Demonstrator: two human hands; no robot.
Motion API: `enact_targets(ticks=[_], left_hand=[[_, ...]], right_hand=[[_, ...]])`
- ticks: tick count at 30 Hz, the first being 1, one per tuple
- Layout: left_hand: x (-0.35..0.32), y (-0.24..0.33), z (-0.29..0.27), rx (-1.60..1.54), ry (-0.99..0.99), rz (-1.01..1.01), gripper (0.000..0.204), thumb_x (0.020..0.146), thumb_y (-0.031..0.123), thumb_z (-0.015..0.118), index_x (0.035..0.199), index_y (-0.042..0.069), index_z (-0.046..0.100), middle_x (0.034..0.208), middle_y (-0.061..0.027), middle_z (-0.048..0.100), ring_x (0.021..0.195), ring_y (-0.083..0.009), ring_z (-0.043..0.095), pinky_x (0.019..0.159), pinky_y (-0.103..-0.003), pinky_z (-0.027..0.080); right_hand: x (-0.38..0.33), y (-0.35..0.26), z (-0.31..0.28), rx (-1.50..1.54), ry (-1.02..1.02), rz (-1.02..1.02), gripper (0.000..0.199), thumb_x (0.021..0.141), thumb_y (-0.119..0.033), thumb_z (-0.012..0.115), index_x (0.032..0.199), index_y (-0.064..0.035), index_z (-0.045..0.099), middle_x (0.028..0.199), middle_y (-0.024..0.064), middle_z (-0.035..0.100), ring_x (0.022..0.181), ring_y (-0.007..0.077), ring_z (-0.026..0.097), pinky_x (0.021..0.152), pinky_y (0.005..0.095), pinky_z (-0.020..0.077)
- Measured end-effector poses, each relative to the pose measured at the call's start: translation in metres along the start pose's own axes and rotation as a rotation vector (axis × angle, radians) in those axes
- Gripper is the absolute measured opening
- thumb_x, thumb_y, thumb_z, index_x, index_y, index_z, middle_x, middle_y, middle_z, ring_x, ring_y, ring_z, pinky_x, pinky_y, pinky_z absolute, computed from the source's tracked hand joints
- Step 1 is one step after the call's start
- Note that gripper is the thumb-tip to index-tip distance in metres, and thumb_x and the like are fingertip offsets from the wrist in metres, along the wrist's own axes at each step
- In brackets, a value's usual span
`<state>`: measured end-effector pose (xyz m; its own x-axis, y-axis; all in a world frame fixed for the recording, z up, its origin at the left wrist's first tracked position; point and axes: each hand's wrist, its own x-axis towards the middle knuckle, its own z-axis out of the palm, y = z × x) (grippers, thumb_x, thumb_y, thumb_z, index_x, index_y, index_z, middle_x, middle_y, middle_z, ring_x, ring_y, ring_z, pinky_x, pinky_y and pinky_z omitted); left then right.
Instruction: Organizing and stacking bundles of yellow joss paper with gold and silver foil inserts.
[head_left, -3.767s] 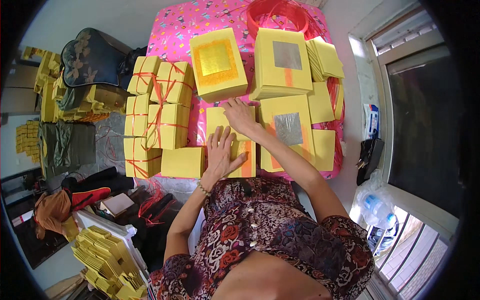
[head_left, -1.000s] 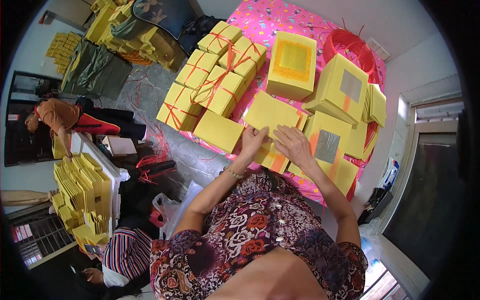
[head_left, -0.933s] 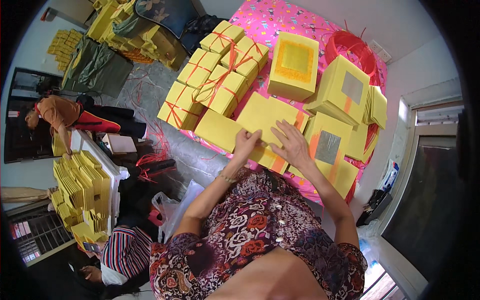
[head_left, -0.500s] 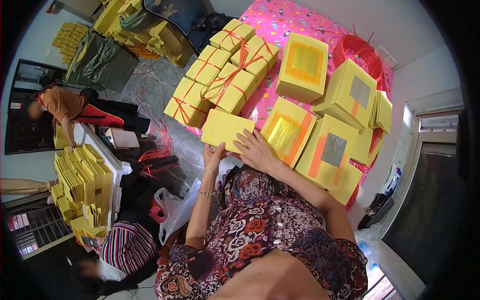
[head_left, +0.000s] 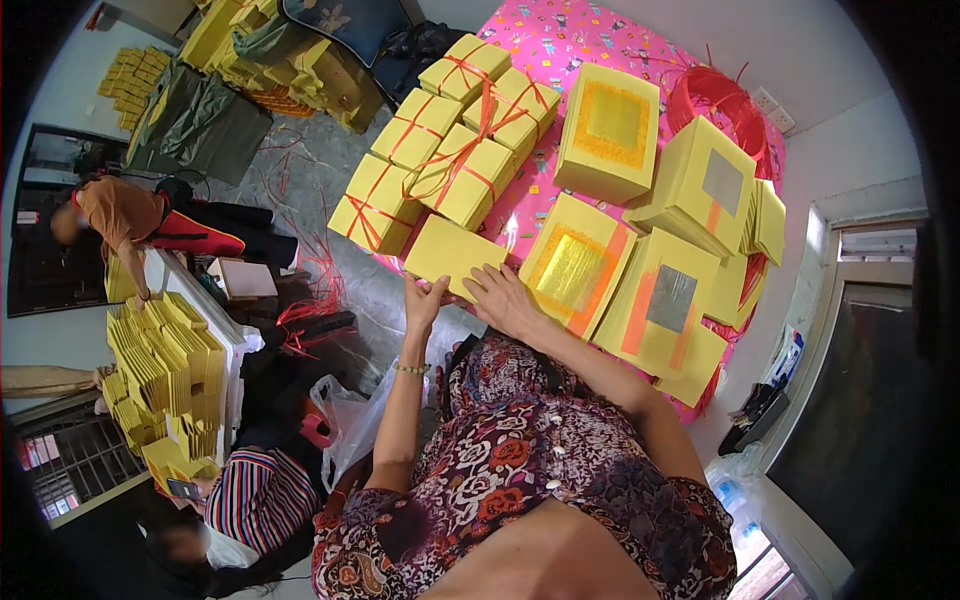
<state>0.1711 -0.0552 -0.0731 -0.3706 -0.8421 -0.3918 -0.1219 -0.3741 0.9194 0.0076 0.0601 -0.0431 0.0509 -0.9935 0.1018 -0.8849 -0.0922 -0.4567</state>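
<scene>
A blank yellow paper stack lies at the near edge of the pink table, beside the tied bundles. My left hand is at its near left corner, thumb and forefinger apart against the edge. My right hand rests on its near right part with the fingers spread; their undersides are hidden. Just right of that hand sits a yellow stack with a gold foil square. Several yellow bundles tied with red ribbon stand behind the blank stack.
More yellow paper stacks with silver squares stand on the right of the pink patterned cloth. A coil of red strapping lies behind them. At left, two people are by a white table heaped with folded yellow paper.
My left thumb has come off the top of the paper stack and moved to its edge. My right fingers have drawn slightly toward the near edge.
</scene>
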Motion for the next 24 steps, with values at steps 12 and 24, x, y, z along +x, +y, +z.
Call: enact_targets(ticks=[12,24], left_hand=[[0.007,0.002,-0.005,0.043,0.004,-0.060,0.037,0.092,0.007,0.068,0.118,0.001,0.042,0.087,-0.0106,0.067,0.069,-0.0192,0.070,0.059,-0.031,0.062],[-0.002,-0.024,-0.003,0.314,0.323,-0.038,0.055,0.082,0.043,0.080,0.106,0.002,0.053,0.076,-0.0028,0.061,0.069,-0.0139,0.061,0.063,-0.033,0.053]], right_hand=[[0.010,-0.008,0.005,0.027,-0.072,0.061,0.056,0.081,-0.019,0.071,0.131,-0.0019,0.054,0.128,0.0178,0.055,0.122,0.0336,0.053,0.103,0.0452,0.0417],[0.012,-0.009,0.011,0.070,0.039,0.087,0.042,0.076,-0.015,0.070,0.116,-0.0046,0.061,0.108,0.0123,0.059,0.104,0.0304,0.059,0.090,0.0436,0.0489]])
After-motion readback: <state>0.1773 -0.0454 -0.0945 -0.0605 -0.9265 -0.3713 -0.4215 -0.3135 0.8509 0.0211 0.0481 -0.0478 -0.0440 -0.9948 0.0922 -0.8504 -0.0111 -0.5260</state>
